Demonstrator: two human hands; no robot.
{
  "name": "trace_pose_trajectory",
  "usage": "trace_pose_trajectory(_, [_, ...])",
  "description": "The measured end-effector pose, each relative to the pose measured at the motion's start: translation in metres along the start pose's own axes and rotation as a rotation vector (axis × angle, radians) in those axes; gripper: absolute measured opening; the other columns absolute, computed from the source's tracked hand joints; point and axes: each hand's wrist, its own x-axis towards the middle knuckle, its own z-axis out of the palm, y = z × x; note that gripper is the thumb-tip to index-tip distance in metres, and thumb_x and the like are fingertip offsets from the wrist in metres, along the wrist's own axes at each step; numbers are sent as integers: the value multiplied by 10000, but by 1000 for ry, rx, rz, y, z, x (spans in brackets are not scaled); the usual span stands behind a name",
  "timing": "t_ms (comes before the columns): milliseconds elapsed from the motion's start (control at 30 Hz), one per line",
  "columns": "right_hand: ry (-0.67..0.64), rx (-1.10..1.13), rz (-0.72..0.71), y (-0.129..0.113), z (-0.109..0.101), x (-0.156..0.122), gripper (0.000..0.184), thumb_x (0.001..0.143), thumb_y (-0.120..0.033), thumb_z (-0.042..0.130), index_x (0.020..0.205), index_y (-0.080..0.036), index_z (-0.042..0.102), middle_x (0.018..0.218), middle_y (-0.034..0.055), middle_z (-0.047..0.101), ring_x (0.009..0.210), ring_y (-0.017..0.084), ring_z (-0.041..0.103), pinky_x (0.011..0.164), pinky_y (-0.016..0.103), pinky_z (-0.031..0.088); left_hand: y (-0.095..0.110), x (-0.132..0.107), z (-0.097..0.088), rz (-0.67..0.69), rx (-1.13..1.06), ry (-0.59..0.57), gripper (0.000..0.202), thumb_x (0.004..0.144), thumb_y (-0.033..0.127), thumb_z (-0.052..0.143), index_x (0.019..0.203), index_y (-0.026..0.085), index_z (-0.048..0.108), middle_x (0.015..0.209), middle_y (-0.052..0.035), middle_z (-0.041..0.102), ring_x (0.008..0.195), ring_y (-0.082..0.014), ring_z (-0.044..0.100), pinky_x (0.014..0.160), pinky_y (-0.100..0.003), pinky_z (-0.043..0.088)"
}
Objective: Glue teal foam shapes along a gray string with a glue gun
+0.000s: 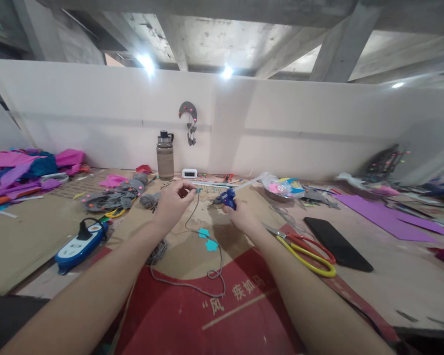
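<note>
Yarn [188,285], thin and gray, loops across the lower middle of the frame from a ball [157,252] beside the left forearm, and its upper end rises to the left hand [171,204] near the center. There the thumb and forefinger pinch it, with a small teal bit showing at the tips; whether that is attached, I cannot tell. Just right of center, the right hand [239,215] grips a blue glue gun [227,198], fingers wrapped around its handle. Bright cyan cutouts [211,245] lie between the forearms on the cardboard [192,315]. Scissors [282,235] and a black phone [337,244] lie right of the right forearm.
</note>
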Motion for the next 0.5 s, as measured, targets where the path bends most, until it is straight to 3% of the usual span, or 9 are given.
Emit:
trace_pose_trajectory(133, [109, -342, 50, -1, -9, -2, 165, 661, -291, 628, 683, -191, 499, 783, 148, 595, 832, 286, 576, 722, 381, 411, 2, -6, 4, 3, -3, -47, 73, 709, 241, 612, 744, 195, 655, 636, 6, 593, 555, -113, 472, 540, -227, 333])
trace_pose_trajectory(233, [220, -319, -27, -14, -14, -5, 175, 689, -313, 607, 684, -192, 480, 818, 142, 581, 894, 291, 545, 797, 425, 396, 3, -8, 7, 17, 4, -67, 67, 708, 228, 613, 751, 196, 654, 647, -2, 600, 558, -116, 483, 534, -228, 339])
trace_pose_trajectory(300, [151, -115, -44, -29, -13, -11, 195, 763, -378, 522, 721, -194, 473, 767, 80, 570, 813, 241, 553, 777, 422, 420, 4, -10, 8, 19, 15, -92, 77, 719, 224, 602, 774, 197, 650, 649, -5, 607, 559, -120, 499, 534, -231, 349])
trace_pose_trajectory(367, [14, 226, -16, -46, -7, -19, 247, 798, -446, 477, 803, -200, 461, 753, 24, 564, 735, 184, 565, 731, 380, 462, 7, -11, 9, 14, 14, -110, 86, 728, 221, 593, 792, 199, 647, 650, -6, 613, 561, -125, 515, 537, -234, 359])
trace_pose_trajectory(433, [-118, 567, 18, -62, 2, -28, 277, 771, -454, 532, 841, -205, 433, 803, 12, 565, 741, 159, 591, 717, 349, 491, 9, -13, 9, 22, 27, -108, 78, 723, 215, 599, 783, 201, 648, 633, -1, 608, 552, -125, 512, 537, -237, 358])
trace_pose_trajectory(500, [-187, 763, 60, -74, 10, -35, 325, 711, -403, 623, 857, -216, 400, 797, -8, 565, 747, 150, 606, 727, 345, 504, 11, -14, 9, 43, 65, -90, 62, 709, 205, 611, 753, 205, 654, 602, 8, 589, 538, -121, 491, 535, -238, 346])
